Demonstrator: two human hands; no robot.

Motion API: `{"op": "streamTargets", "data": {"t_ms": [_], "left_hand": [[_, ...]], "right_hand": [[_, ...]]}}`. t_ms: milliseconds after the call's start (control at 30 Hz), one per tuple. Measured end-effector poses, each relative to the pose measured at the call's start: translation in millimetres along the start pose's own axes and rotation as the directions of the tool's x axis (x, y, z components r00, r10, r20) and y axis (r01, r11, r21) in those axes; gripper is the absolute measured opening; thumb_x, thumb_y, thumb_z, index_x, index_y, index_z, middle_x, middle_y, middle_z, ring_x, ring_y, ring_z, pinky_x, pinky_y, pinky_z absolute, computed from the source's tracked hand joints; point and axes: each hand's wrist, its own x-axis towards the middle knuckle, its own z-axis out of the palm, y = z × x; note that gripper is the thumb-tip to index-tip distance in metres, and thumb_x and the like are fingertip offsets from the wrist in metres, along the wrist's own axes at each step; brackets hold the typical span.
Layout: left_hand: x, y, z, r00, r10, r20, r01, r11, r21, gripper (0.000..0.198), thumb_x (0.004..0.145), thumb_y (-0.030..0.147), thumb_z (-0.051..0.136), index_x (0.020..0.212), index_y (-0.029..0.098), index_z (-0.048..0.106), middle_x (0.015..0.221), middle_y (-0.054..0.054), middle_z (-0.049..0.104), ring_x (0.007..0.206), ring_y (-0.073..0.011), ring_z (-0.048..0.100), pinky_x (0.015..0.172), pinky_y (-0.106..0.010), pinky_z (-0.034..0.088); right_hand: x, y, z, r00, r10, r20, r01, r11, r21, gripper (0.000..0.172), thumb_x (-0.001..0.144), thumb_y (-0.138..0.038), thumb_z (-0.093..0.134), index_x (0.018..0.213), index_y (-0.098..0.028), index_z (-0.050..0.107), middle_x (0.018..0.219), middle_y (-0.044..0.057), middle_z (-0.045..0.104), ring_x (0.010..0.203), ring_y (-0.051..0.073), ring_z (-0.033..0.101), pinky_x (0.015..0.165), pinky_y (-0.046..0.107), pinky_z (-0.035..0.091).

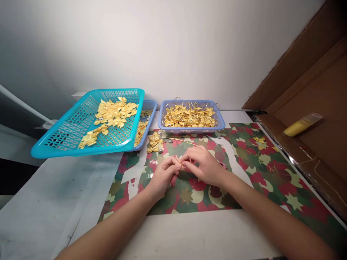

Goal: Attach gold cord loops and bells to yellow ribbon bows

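Observation:
My left hand (165, 175) and my right hand (202, 164) meet fingertip to fingertip over the patterned sheet. Both are closed in a pinch on a thin golden cord (182, 164), of which only a short bit shows; the fingers hide the rest. Just beyond them lies a small pile of yellow ribbon bows (155, 142), with a small silver bell (160, 151) at its edge. Another silver bell (170, 141) sits a little to the right. A length of golden cord (182, 140) stretches along the sheet behind my fingers. Partly behind my right hand is a pink object (222, 165).
A turquoise basket (62, 133) of yellow bows rests tilted at the left, overlapping a blue basket (152, 112). Another blue basket (191, 128), heaped with corded bows, stands against the wall. Cardboard (311, 79) borders the right side, with a yellow-filled tube (302, 124) on it.

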Motion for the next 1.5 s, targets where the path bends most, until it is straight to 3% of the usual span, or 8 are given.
{"op": "streamTargets", "data": {"t_ms": [167, 333, 500, 633, 767, 1000, 1367, 1500], "left_hand": [[-1.9, 0.1, 0.6, 0.999, 0.023, -0.035, -0.021, 0.997, 0.074, 0.032, 0.082, 0.047, 0.059, 0.067, 0.018, 0.054, 0.057, 0.003, 0.047, 0.055, -0.0111, 0.04, 0.056, -0.024, 0.033], [-1.7, 1.5, -1.7, 0.989, 0.102, -0.106, -0.088, 0.987, 0.133, 0.033, 0.083, 0.046, 0.058, 0.066, 0.019, 0.053, 0.057, 0.004, 0.044, 0.054, -0.0106, 0.036, 0.053, -0.024, 0.03], [-2.0, 2.0, -3.0, 0.989, 0.128, -0.079, -0.111, 0.976, 0.187, 0.035, 0.084, 0.046, 0.058, 0.063, 0.019, 0.052, 0.057, 0.003, 0.045, 0.053, -0.0108, 0.036, 0.053, -0.025, 0.031], [-3.1, 1.2, -2.3, 0.99, 0.14, -0.029, -0.133, 0.976, 0.174, 0.036, 0.084, 0.045, 0.058, 0.062, 0.018, 0.051, 0.058, 0.003, 0.045, 0.053, -0.0103, 0.036, 0.053, -0.025, 0.032], [-3.8, 0.1, -2.4, 0.988, 0.153, 0.011, -0.153, 0.974, 0.166, 0.034, 0.086, 0.042, 0.058, 0.063, 0.018, 0.051, 0.059, 0.004, 0.046, 0.055, -0.01, 0.039, 0.054, -0.024, 0.032], [-1.5, 0.6, -1.9, 0.993, 0.114, -0.019, -0.111, 0.987, 0.119, 0.035, 0.083, 0.041, 0.059, 0.06, 0.017, 0.048, 0.054, 0.005, 0.043, 0.052, -0.0088, 0.036, 0.051, -0.022, 0.03], [-0.9, -0.9, -2.9, 0.995, 0.041, -0.09, -0.036, 0.998, 0.048, 0.026, 0.082, 0.036, 0.056, 0.066, 0.018, 0.049, 0.058, 0.005, 0.047, 0.052, -0.0082, 0.038, 0.051, -0.02, 0.032], [-0.6, -0.5, -3.0, 0.995, 0.035, -0.093, -0.031, 0.999, 0.04, 0.026, 0.082, 0.036, 0.056, 0.065, 0.017, 0.049, 0.058, 0.005, 0.047, 0.052, -0.0084, 0.039, 0.052, -0.02, 0.032]], "right_hand": [[1.3, 2.3, -8.4, 1.0, 0.024, 0.004, -0.024, 0.999, -0.03, 0.015, 0.089, -0.013, 0.049, 0.078, -0.019, 0.057, 0.077, 0.001, 0.064, 0.072, 0.015, 0.054, 0.079, 0.033, 0.035], [1.5, 1.6, -19.1, 0.992, 0.076, 0.099, -0.076, 0.997, -0.004, 0.016, 0.089, -0.013, 0.05, 0.077, -0.019, 0.058, 0.077, 0.001, 0.063, 0.07, 0.014, 0.053, 0.076, 0.032, 0.037], [1.2, -1.9, -23.3, 0.984, 0.119, 0.136, -0.124, 0.992, 0.025, 0.009, 0.088, -0.018, 0.054, 0.09, -0.019, 0.062, 0.084, 0.002, 0.063, 0.077, 0.015, 0.055, 0.075, 0.03, 0.039], [0.6, -5.9, -21.4, 0.987, 0.116, 0.109, -0.118, 0.993, 0.009, 0.019, 0.08, -0.023, 0.064, 0.099, -0.02, 0.061, 0.094, 0.004, 0.064, 0.087, 0.018, 0.055, 0.079, 0.032, 0.039], [-0.2, -7.7, -10.0, 0.992, 0.052, 0.116, -0.054, 0.998, 0.013, 0.009, 0.085, -0.028, 0.062, 0.083, -0.019, 0.059, 0.08, -0.001, 0.062, 0.076, 0.015, 0.054, 0.082, 0.034, 0.036], [1.6, -4.4, -3.9, 0.993, -0.064, 0.099, 0.049, 0.989, 0.139, 0.026, 0.092, -0.021, 0.05, 0.066, -0.018, 0.051, 0.065, -0.003, 0.056, 0.066, 0.012, 0.049, 0.075, 0.029, 0.036], [-1.4, 0.7, -3.5, 0.992, -0.076, 0.102, 0.065, 0.993, 0.103, 0.015, 0.083, -0.015, 0.056, 0.069, -0.018, 0.058, 0.072, -0.002, 0.057, 0.07, 0.012, 0.052, 0.081, 0.032, 0.034], [-1.1, 0.1, -11.8, 0.983, -0.022, 0.181, 0.013, 0.999, 0.053, 0.008, 0.079, -0.018, 0.063, 0.072, -0.019, 0.058, 0.074, -0.003, 0.06, 0.073, 0.013, 0.054, 0.082, 0.033, 0.034]]}}
